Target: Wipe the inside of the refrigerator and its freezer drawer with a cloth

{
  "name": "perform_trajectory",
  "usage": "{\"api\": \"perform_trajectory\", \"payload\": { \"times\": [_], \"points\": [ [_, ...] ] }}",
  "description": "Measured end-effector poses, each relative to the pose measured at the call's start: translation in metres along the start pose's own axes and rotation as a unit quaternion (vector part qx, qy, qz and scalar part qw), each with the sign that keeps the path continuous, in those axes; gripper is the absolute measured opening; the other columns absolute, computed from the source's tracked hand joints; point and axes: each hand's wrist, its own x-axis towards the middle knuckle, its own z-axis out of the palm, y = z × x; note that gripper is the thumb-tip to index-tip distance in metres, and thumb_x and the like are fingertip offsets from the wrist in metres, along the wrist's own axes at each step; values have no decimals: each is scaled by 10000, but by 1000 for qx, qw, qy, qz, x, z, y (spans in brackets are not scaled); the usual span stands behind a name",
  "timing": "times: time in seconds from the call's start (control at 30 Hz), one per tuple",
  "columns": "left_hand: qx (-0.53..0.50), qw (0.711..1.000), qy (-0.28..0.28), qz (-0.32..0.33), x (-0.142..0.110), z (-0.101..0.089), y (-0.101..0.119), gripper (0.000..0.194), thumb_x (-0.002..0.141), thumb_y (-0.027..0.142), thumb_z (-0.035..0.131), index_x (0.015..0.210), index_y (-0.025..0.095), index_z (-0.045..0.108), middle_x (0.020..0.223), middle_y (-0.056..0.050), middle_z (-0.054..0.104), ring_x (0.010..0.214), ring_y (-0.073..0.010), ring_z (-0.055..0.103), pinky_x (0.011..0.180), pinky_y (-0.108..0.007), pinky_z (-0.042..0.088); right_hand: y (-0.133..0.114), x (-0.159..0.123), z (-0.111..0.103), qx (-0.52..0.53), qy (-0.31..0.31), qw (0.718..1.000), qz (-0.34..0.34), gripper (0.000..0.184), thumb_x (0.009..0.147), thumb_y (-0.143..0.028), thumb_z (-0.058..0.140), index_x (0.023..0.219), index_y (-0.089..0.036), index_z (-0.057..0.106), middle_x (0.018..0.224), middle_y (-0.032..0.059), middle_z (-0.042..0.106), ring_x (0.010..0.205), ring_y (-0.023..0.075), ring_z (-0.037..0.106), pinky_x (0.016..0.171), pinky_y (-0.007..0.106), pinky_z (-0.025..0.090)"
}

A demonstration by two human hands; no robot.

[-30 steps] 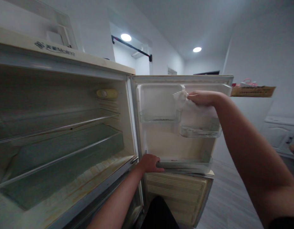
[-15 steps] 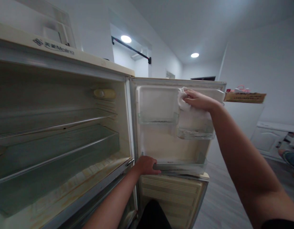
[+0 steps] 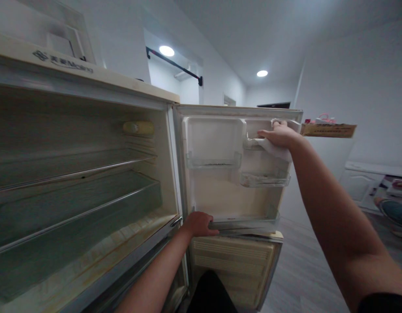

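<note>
Evidently, wiping is the step in hand: the right hand (image 3: 281, 134) holds a white cloth (image 3: 276, 150) at the upper right recess of the open fridge door (image 3: 233, 193), thumb spread away from the fingers, the cloth's loose part hanging below the palm. Lower down, the left hand (image 3: 199, 223) rests at the hinge-side end of the bottom door bin (image 3: 246, 224), fingers bent, though whether it clasps firmly I cannot tell. Beyond, to the left, lies the stained fridge interior (image 3: 122, 248). Another stroke would probably call for flat, even pressure into that recess, with the door held steady
</note>
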Motion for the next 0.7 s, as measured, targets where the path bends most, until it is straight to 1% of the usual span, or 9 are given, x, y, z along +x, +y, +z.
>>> {"api": "perform_trajectory", "payload": {
  "times": [0.07, 0.13, 0.2, 0.27, 0.37, 0.47, 0.57, 0.63, 0.7],
  "points": [
    [-3, 1000, 3, -1, 0, 1, -1, 591, 776, 754, 546, 1000, 234, 719, 978, -93, 755, 966, -327, 701, 806, -403, 500, -20, -7, -4, 13, -22, 999, 38, 860, 859, -781, 316, 1395, -154, 561, 1415, 236, 529, 1155, 397, 608, 915, 497, 502],
    [-3, 1000, 5, -1, 0, 2, -1, 585, 774, 754, 549, 998, 242, 720, 982, -90, 757, 970, -323, 700, 818, -405, 498, -40, -16, -9, 22, -55, 998, 19, 797, 882, -782, 238, 1249, -222, 672, 1326, 167, 625, 1148, 365, 621, 906, 456, 501],
    [-2, 1000, 9, 1, -1, 2, -2, 595, 776, 760, 542, 1013, 244, 720, 1003, -95, 758, 985, -325, 698, 833, -413, 498, -56, -26, -12, 21, -72, 997, -15, 802, 893, -786, 158, 1076, -259, 734, 1179, 121, 706, 1113, 342, 642, 876, 421, 495],
    [-2, 1000, 8, 1, -2, 3, -3, 605, 779, 764, 537, 1024, 241, 719, 1020, -100, 758, 992, -330, 698, 836, -424, 500, -66, -35, -14, 8, -56, 998, -34, 835, 897, -786, 105, 957, -254, 746, 1052, 118, 736, 1048, 335, 664, 833, 406, 483],
    [-2, 1000, 6, -2, -5, 4, -5, 598, 776, 755, 554, 1028, 237, 715, 1023, -98, 758, 987, -332, 701, 827, -425, 504, -72, -49, -15, -24, -3, 998, -65, 789, 915, -762, 152, 918, -238, 741, 968, 136, 737, 955, 335, 674, 789, 406, 457],
    [-3, 1000, 6, 3, -7, 5, -7, 579, 780, 750, 558, 1019, 244, 707, 999, -80, 761, 980, -315, 703, 832, -406, 500, -68, -57, -17, -41, 11, 993, -107, 699, 909, -754, 263, 1005, -248, 735, 962, 129, 739, 915, 335, 670, 763, 401, 437],
    [-3, 1000, -1, 9, -7, 5, -8, 575, 787, 756, 548, 1013, 250, 701, 979, -65, 763, 968, -304, 706, 829, -396, 499, -50, -58, -23, -32, -18, 991, -127, 689, 892, -777, 279, 1082, -291, 728, 1023, 97, 744, 955, 328, 664, 760, 384, 432],
    [1, 1000, -1, 9, -7, 4, -8, 579, 794, 755, 540, 1021, 247, 700, 990, -66, 762, 972, -306, 705, 828, -398, 499, -32, -56, -28, -16, -46, 994, -101, 716, 861, -820, 289, 1101, -314, 735, 1046, 81, 747, 978, 329, 660, 759, 376, 432],
    [6, 1000, -3, 10, -6, 3, -7, 581, 803, 751, 531, 1027, 243, 701, 1009, -75, 758, 982, -314, 701, 825, -401, 499, -15, -56, -31, -10, -68, 996, -55, 772, 827, -862, 290, 1088, -303, 754, 1023, 91, 751, 970, 336, 660, 752, 376, 432]
  ]
}}
